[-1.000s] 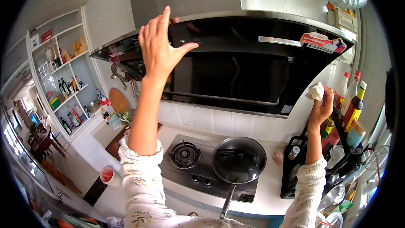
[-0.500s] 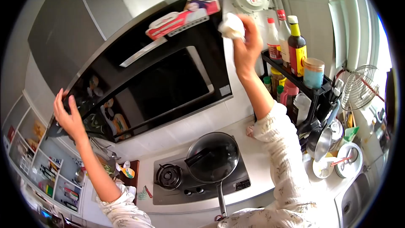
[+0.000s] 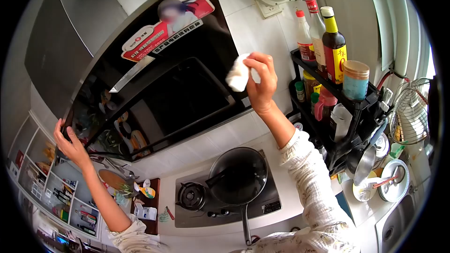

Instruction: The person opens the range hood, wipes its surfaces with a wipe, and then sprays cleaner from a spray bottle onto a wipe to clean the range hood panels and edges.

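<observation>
My right hand [image 3: 262, 82] pinches a crumpled white cloth or tissue [image 3: 238, 76] beside the right end of the black range hood [image 3: 183, 98]. Whether the cloth touches the hood's glass I cannot tell. At the hood's far left edge is my left hand [image 3: 71, 144], fingers spread, apparently resting against that edge. A red and white sticker [image 3: 164, 28] with a portrait is on the hood's upper panel. Below, a dark wok with a glass lid [image 3: 238, 175] sits on the right burner of the gas stove [image 3: 201, 218].
To the right, a black rack [image 3: 323, 82] carries a soy sauce bottle [image 3: 334, 49], other bottles and a blue jar [image 3: 355, 82]. Bowls [image 3: 396, 178] stand by the sink [image 3: 398, 222]. On the left are a brown board [image 3: 152, 201] and white shelves [image 3: 86, 197].
My right hand has moved down and slightly left with the white cloth. My left hand stays at the hood's left edge. The camera view has shifted somewhat.
</observation>
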Demonstrator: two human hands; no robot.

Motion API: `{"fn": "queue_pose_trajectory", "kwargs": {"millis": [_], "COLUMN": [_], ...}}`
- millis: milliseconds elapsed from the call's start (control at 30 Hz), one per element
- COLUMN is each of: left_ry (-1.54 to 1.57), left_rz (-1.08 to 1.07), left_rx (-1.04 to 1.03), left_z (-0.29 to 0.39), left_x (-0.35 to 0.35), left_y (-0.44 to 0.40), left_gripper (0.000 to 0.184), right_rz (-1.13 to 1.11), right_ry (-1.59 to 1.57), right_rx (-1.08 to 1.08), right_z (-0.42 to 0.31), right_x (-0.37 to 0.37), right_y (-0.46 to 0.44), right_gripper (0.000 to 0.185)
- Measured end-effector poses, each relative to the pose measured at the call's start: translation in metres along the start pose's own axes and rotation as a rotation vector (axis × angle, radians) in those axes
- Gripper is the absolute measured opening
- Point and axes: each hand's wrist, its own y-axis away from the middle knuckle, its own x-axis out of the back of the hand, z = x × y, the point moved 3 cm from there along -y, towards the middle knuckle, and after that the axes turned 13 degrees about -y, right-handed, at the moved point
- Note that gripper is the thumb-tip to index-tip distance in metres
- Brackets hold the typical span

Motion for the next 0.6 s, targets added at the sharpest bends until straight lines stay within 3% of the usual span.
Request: {"fn": "queue_pose_trajectory", "kwargs": {"millis": [100, 233, 433, 567, 600], "left_ry": [-0.012, 0.017, -0.036, -0.023, -0.023], "left_rz": [-0.009, -0.009, 0.071, 0.081, 0.084], "left_rx": [0.012, 0.014, -0.046, -0.073, -0.067], "left_z": [0.0, 0.002, -0.011, -0.019, -0.018], "left_x": [0.0, 0.001, -0.007, -0.01, -0.008], "left_y": [0.001, 0.002, 0.004, 0.005, 0.005], "left_gripper": [0.037, 0.037, 0.036, 0.034, 0.034], "right_rz": [-0.149, -0.231, -0.581, -0.651, -0.565], "right_ry": [0.057, 0.134, 0.381, 0.406, 0.346], "right_rx": [0.342, 0.475, 0.249, -0.004, -0.067], "right_z": [-0.022, 0.001, 0.051, 0.06, 0.053], "right_x": [-0.028, -0.048, -0.004, 0.019, 0.018], "right_y": [-0.039, -0.033, 0.095, 0.127, 0.119], "right_gripper": [0.026, 0.023, 0.019, 0.016, 0.017]}}
